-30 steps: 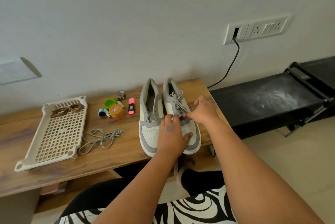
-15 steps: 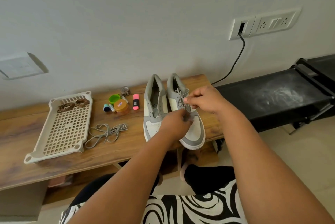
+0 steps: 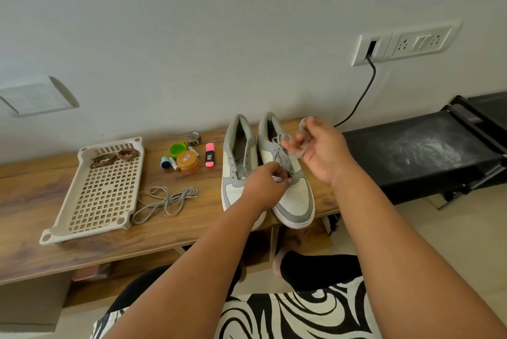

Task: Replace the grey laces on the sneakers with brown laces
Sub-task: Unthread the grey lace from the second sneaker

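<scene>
Grey lace (image 3: 303,144) looped in right grip (image 3: 319,150).

- Left hand (image 3: 267,183): forearm stretched forward, palm down, fingers curled, fingertips (image 3: 285,180) pinched together in a tight grip.
- Right hand (image 3: 322,150): raised higher, forearm reaching forward, wrist bent, fingers curled in a grip, somewhat blurred.
- Both arms bare.

hands (image 3: 296,163) on sneaker (image 3: 288,174) — pulling grey lace (image 3: 279,150)
</scene>
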A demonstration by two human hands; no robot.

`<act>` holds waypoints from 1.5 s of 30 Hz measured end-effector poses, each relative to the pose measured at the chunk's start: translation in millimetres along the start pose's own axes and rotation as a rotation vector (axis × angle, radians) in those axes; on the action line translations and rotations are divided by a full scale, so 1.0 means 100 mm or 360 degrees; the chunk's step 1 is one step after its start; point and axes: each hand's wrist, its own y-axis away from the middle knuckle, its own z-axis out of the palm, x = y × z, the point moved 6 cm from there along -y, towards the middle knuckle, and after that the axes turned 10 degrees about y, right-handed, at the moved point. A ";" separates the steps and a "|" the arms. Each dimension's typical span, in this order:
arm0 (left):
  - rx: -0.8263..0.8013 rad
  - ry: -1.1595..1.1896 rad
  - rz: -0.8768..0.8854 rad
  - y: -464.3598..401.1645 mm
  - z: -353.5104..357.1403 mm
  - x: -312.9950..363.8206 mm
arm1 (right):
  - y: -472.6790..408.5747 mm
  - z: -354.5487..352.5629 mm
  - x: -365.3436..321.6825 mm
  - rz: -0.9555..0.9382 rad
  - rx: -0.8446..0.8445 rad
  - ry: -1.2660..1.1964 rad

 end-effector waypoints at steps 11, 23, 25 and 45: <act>0.0081 0.1614 -0.0809 0.06 0.02 -0.06 | 0.07 -0.05 0.32 0.0327 -0.0397 0.1795; 0.0183 -0.0073 -0.0018 -0.06 -0.23 0.05 | -0.27 -0.29 0.50 -0.0048 0.0264 0.2149; 0.0045 -0.0267 0.0098 -0.06 -0.10 0.06 | -0.29 -0.27 0.45 -0.0015 0.0214 0.1989; -0.0280 -0.1270 0.0224 0.02 0.20 0.02 | -0.19 -0.26 0.33 0.0120 0.0092 0.0926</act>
